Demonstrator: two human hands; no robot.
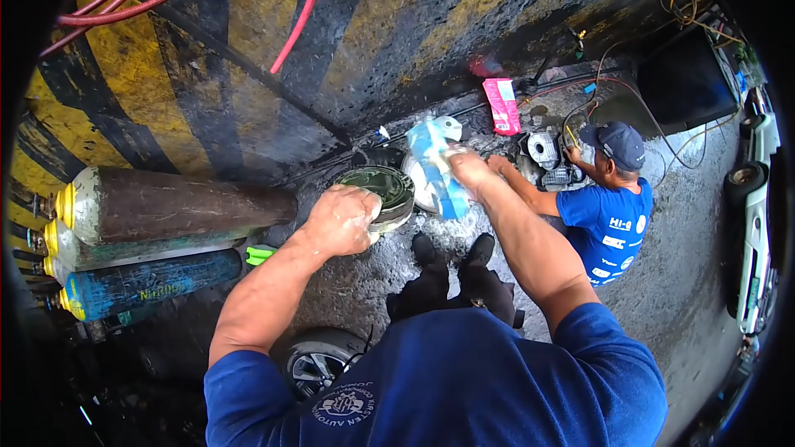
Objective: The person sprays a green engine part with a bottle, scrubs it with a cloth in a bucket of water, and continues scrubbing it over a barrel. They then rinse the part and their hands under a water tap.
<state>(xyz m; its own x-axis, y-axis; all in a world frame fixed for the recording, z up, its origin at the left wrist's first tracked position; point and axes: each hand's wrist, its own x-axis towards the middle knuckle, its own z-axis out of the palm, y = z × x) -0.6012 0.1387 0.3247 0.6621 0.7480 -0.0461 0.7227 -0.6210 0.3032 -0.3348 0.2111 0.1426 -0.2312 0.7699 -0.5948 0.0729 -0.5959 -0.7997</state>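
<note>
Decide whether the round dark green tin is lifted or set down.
Lifted: the left hand clasps the round dark green tin above the grey floor; the right hand holds a light blue packet.

The left hand (pixel 344 219) hides the near rim of the round dark-green tin (pixel 383 186). The blue-and-white plastic packet (pixel 435 167) partly conceals the fingers of the right hand (pixel 469 170).
</note>
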